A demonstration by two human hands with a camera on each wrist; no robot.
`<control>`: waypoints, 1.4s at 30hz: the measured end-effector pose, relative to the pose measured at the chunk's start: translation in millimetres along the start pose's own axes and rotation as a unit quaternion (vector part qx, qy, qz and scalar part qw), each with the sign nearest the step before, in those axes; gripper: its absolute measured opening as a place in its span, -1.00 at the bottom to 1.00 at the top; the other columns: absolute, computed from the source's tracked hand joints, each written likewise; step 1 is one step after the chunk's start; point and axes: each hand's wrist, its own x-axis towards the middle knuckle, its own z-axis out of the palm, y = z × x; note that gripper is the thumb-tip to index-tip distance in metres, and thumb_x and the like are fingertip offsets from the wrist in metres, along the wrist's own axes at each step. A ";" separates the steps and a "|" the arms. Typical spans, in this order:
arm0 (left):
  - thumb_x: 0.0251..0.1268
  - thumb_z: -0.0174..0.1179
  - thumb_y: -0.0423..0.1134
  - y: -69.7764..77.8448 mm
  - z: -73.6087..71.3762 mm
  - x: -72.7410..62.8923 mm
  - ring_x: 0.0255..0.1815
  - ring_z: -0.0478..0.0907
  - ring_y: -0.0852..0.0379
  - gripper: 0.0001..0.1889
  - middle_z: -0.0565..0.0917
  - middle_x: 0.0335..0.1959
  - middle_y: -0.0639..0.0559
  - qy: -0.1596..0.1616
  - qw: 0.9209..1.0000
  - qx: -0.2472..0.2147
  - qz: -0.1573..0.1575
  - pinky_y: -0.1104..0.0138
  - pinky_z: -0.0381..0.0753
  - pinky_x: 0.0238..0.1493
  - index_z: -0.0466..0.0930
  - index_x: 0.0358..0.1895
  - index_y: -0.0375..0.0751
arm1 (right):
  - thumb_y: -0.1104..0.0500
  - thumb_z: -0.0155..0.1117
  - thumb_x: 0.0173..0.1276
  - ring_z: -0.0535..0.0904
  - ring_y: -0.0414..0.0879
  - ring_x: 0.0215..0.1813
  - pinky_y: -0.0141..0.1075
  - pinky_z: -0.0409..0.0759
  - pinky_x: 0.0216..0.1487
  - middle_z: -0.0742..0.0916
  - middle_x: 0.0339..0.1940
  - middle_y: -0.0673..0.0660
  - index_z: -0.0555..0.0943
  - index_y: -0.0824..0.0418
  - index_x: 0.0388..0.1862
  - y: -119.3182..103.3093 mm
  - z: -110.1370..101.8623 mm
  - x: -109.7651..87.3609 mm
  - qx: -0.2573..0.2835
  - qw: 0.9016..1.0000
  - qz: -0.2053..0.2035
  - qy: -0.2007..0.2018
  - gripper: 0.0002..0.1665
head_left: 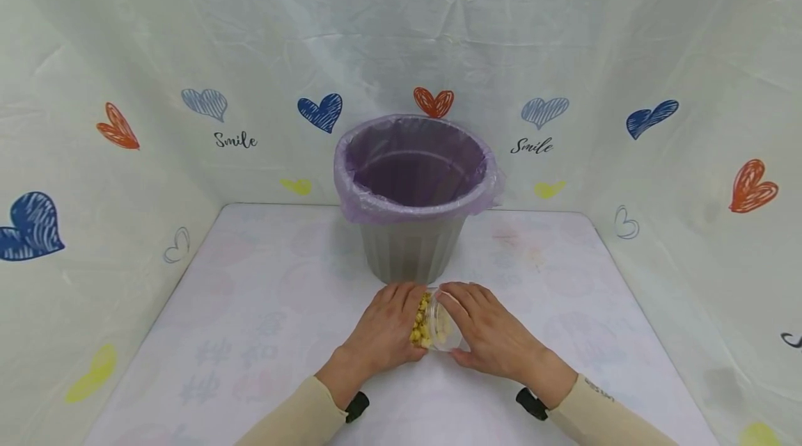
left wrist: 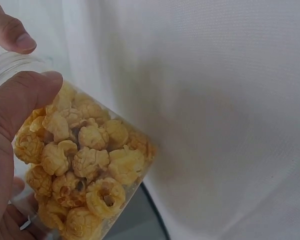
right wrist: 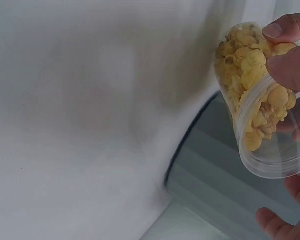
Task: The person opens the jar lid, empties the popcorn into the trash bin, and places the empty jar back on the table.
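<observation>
A clear plastic jar of yellow popcorn (head_left: 421, 322) lies tilted between both hands near the table's front, its mouth end toward the right. My left hand (head_left: 390, 328) grips the filled body, its thumb (left wrist: 27, 97) lying across the side below the ringed neck (left wrist: 20, 62). Around the mouth end curves my right hand (head_left: 495, 331). Its thumb (right wrist: 290, 67) is at the rim (right wrist: 275, 170), and some of its fingers (right wrist: 277, 222) stand off from the plastic. Whether a clear lid covers the mouth, I cannot tell.
A grey bin (head_left: 410, 251) with a purple liner bag (head_left: 416, 213) folded over its rim stands just beyond the hands. White sheeting with printed hearts (head_left: 319, 112) closes off the back and both sides of the white table (head_left: 269, 321).
</observation>
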 end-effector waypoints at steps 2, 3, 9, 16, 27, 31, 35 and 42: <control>-0.14 0.64 0.28 -0.4 0.7 0.0 0.33 0.49 -0.03 0.09 0.55 0.29 -0.05 0.000 1.000 -0.002 0.000 0.12 0.51 0.44 0.34 0.43 -0.20 | -0.19 0.77 -0.14 0.47 0.12 0.38 0.02 0.54 0.38 0.50 0.44 0.22 0.32 0.26 0.50 0.4 -0.3 0.1 -0.006 1.000 -0.004 -0.002 0.30; -0.14 0.64 0.28 -0.6 0.9 0.0 0.33 0.49 -0.03 0.09 0.55 0.29 -0.04 0.000 1.000 -0.003 0.000 0.12 0.52 0.44 0.34 0.43 -0.20 | -0.20 0.77 -0.14 0.47 0.12 0.38 0.03 0.54 0.37 0.50 0.44 0.22 0.32 0.26 0.51 0.5 -0.6 0.1 -0.010 1.000 -0.005 -0.003 0.31; -0.13 0.64 0.27 -1.0 0.0 -0.3 0.33 0.50 -0.03 0.08 0.56 0.29 -0.05 0.000 1.000 -0.006 0.000 0.12 0.53 0.43 0.35 0.43 -0.20 | -0.25 0.74 -0.11 0.47 0.14 0.38 0.03 0.53 0.39 0.50 0.44 0.22 0.32 0.23 0.54 0.2 -3.5 -0.6 -0.024 1.000 0.001 -0.014 0.31; -0.13 0.64 0.27 -2.4 0.2 -0.9 0.32 0.51 -0.03 0.09 0.57 0.28 -0.08 0.007 1.000 -0.002 -0.001 0.13 0.53 0.42 0.35 0.43 -0.24 | -0.33 0.61 -0.02 0.50 0.17 0.33 0.04 0.57 0.31 0.51 0.40 0.26 0.34 0.25 0.54 1.6 -9.6 -3.2 -0.032 0.999 0.027 -0.014 0.26; -0.15 0.66 0.30 -6.1 0.9 -3.6 0.32 0.50 -0.07 0.15 0.56 0.27 -0.11 0.013 1.000 -0.019 -0.011 0.12 0.56 0.39 0.33 0.45 -0.28 | -0.43 0.49 0.01 0.55 0.20 0.19 0.06 0.62 0.12 0.57 0.27 0.29 0.40 0.25 0.54 24.5 -18.1 -14.4 -0.046 0.993 0.110 -0.012 0.25; -0.14 0.66 0.30 -6.8 -0.2 -4.6 0.32 0.50 -0.09 0.13 0.56 0.26 -0.13 0.012 1.000 -0.021 -0.016 0.12 0.55 0.39 0.34 0.43 -0.30 | -0.41 0.51 0.01 0.57 0.23 0.15 0.10 0.60 0.11 0.58 0.24 0.31 0.42 0.28 0.52 40.3 -12.7 -25.6 -0.059 0.988 0.139 -0.029 0.23; -0.15 0.66 0.30 -7.3 -0.2 -4.8 0.32 0.49 -0.10 0.14 0.56 0.25 -0.14 0.011 1.000 -0.022 -0.020 0.11 0.54 0.40 0.33 0.44 -0.30 | -0.38 0.52 0.04 0.54 0.23 0.15 0.10 0.56 0.09 0.59 0.22 0.32 0.43 0.30 0.51 56.4 -1.7 -42.8 -0.067 0.980 0.175 -0.062 0.20; -0.16 0.67 0.30 -8.1 0.6 -5.7 0.31 0.50 -0.10 0.15 0.56 0.24 -0.14 0.021 0.999 -0.022 -0.017 0.12 0.57 0.37 0.33 0.44 -0.31 | -0.32 0.49 0.13 0.52 0.30 0.23 0.17 0.53 0.14 0.59 0.27 0.36 0.42 0.34 0.51 75.3 10.0 -70.2 -0.066 0.962 0.230 -0.128 0.14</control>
